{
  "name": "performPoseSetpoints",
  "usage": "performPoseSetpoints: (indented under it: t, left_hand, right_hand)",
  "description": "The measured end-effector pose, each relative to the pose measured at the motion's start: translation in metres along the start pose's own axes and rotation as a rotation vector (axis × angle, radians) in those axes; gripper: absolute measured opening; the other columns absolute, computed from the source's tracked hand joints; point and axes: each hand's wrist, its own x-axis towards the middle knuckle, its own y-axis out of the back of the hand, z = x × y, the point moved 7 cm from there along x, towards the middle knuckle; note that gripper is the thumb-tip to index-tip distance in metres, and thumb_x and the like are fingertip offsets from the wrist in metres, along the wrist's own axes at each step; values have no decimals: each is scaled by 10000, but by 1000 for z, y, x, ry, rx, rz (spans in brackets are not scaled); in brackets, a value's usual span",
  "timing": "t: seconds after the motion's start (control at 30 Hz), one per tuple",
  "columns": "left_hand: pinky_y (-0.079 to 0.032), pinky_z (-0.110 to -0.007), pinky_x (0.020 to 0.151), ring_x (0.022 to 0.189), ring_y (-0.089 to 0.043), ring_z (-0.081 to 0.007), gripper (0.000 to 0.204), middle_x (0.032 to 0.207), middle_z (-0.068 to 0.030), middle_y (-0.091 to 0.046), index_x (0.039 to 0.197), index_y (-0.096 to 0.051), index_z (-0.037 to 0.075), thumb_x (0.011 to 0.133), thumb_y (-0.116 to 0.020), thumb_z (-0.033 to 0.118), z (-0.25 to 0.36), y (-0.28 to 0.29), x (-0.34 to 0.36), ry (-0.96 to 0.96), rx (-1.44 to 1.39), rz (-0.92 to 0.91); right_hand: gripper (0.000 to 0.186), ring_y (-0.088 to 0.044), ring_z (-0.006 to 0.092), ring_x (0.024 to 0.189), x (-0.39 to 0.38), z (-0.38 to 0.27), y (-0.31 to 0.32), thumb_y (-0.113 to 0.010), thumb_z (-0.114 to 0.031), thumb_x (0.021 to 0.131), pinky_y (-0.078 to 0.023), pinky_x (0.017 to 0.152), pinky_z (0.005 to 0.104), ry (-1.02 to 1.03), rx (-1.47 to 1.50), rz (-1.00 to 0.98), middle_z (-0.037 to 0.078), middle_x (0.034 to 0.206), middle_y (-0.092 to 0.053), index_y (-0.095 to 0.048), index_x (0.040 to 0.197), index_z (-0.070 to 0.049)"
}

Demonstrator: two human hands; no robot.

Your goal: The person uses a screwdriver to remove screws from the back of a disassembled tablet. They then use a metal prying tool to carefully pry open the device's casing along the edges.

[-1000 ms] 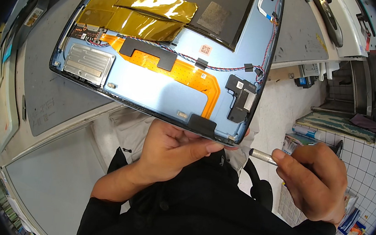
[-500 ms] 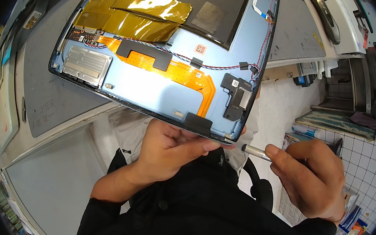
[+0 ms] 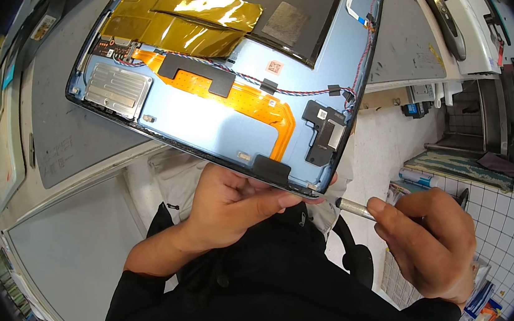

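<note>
An opened tablet [image 3: 201,123] lies tilted over the table edge, its blue-grey inside facing up. Orange flex cable [image 3: 250,103], yellow film tape [image 3: 204,33], twisted red and blue wires and a black speaker-like module [image 3: 321,133] show in it. My left hand [image 3: 230,205] grips the near edge, thumb along the rim and fingers partly hidden underneath. Between the thumb and fingers of my right hand [image 3: 424,237] is a silver pen-shaped tool [image 3: 355,208] with a dark collar. It points at the tablet's near right corner; its thin tip is hard to make out, so I cannot tell whether it touches.
A grey work mat [image 3: 91,155] covers the table under and left of the tablet. On the right stand a white wire grid [image 3: 499,242] and a dark chair-like frame [image 3: 471,120]. A dark long-handled tool [image 3: 443,23] lies at the far right.
My right hand and the silver tool have shifted slightly right, a little away from the tablet's corner. The left hand and tablet stay almost still.
</note>
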Motion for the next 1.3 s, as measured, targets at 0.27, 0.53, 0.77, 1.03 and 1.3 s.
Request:
performPoseSetpoints:
  t: [0.27, 0.53, 0.77, 1.03, 1.3]
  left_hand:
    - [-501, -281, 659, 892, -583, -278, 168, 928, -225, -577, 911, -521, -78, 782, -546, 26, -1, 3, -3, -6, 13, 10]
    - [-504, -294, 661, 901, -578, -287, 163, 920, -211, -580, 902, -526, -81, 781, -550, 26, -2, 3, -6, -7, 5, -7]
    - [-492, -264, 636, 868, -592, -266, 184, 931, -228, -579, 923, -526, -79, 780, -553, 34, -2, 2, -5, 1, -5, -2]
    - [-484, -240, 626, 829, -604, -247, 203, 955, -258, -566, 935, -523, -79, 777, -557, 43, -7, 8, -8, 23, 52, 37]
    - [-473, -225, 626, 834, -602, -238, 188, 966, -255, -564, 927, -526, -68, 779, -552, 44, -5, 5, -6, 35, 64, 55]
  right_hand:
    - [367, -451, 115, 490, -1, -3, 0, -610, -3, 527, -347, 371, 207, -36, -9, -33, 59, 635, -496, -619, 894, 16]
    - [355, -451, 115, 489, -3, -6, -4, -599, -12, 537, -345, 372, 207, -15, -18, -25, 59, 632, -496, -621, 890, 14]
    - [352, -457, 114, 491, -1, -5, -5, -602, -24, 534, -342, 365, 205, 10, -10, -3, 56, 632, -496, -622, 883, 13]
    - [360, -461, 116, 490, -1, -5, -2, -606, -31, 520, -347, 367, 205, -12, -28, -24, 53, 633, -498, -625, 877, 6]
    - [361, -458, 115, 492, 1, -2, 0, -618, -38, 520, -336, 369, 205, -37, -9, -20, 50, 637, -502, -630, 879, -7]
